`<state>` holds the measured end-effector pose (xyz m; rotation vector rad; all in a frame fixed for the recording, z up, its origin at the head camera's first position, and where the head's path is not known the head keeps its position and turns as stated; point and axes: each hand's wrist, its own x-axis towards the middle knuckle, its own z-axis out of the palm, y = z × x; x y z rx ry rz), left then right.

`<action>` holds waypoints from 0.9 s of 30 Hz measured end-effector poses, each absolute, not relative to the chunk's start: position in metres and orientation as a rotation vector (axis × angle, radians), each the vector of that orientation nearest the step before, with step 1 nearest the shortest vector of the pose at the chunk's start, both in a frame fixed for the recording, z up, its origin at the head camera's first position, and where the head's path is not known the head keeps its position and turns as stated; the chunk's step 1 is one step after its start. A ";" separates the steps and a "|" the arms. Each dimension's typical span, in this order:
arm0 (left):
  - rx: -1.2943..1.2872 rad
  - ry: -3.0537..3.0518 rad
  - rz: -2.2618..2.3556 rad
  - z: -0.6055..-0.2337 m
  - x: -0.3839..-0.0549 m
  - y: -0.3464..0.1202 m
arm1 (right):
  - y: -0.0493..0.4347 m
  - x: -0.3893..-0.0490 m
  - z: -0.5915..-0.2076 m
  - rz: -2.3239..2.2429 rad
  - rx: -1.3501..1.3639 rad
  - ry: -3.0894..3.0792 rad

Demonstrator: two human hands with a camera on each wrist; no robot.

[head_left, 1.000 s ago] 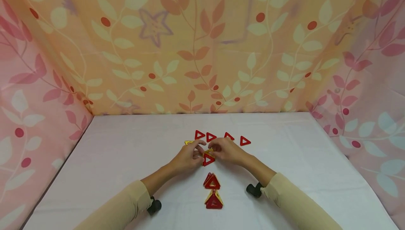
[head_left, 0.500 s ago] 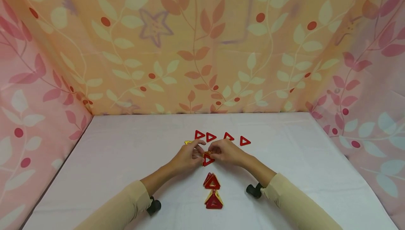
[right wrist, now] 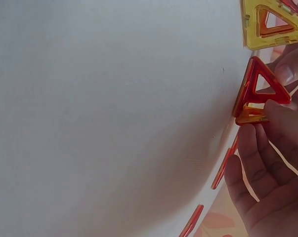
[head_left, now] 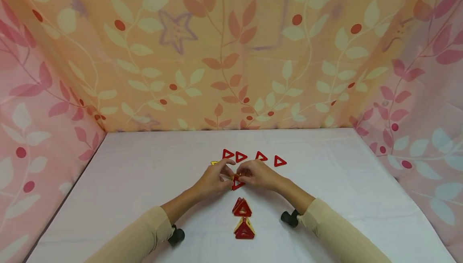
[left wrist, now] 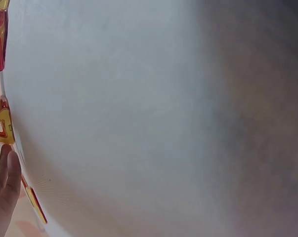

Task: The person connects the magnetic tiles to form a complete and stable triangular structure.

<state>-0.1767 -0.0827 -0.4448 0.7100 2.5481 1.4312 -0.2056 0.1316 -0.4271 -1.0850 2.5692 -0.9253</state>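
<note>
Left hand + right hand fingers both pinch red-yellow tile cluster, mid-table — two pyramids toward near edge, red tiles toward far edge — yellow tile partly behind left hand

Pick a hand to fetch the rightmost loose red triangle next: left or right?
Right, probably: the right hand is nearer that red triangle; the left hand would have to cross it. Both are at the half-built piece.

Four loose red triangles, one yellow tile, two pyramids, one held cluster.
</note>
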 end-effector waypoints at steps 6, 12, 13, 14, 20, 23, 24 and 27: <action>0.738 2.548 1.445 -0.446 -0.177 -0.081 | 0.131 -0.206 -0.429 -0.906 -1.120 2.576; 0.750 2.558 1.446 -0.446 -0.177 -0.081 | 0.131 -0.206 -0.431 -0.902 -1.123 2.582; 0.747 2.561 1.445 -0.446 -0.178 -0.081 | 0.132 -0.206 -0.432 -0.902 -1.119 2.581; 0.746 2.565 1.442 -0.446 -0.178 -0.081 | 0.132 -0.206 -0.432 -0.902 -1.115 2.580; 0.725 2.555 1.429 -0.446 -0.178 -0.080 | 0.134 -0.205 -0.431 -0.857 -1.081 2.613; 0.710 2.528 1.429 -0.445 -0.177 -0.080 | 0.135 -0.205 -0.432 -0.829 -1.075 2.639; 0.707 2.523 1.428 -0.445 -0.177 -0.080 | 0.135 -0.204 -0.432 -0.820 -1.071 2.646; 0.695 2.513 1.425 -0.444 -0.176 -0.081 | 0.135 -0.205 -0.434 -0.814 -1.080 2.651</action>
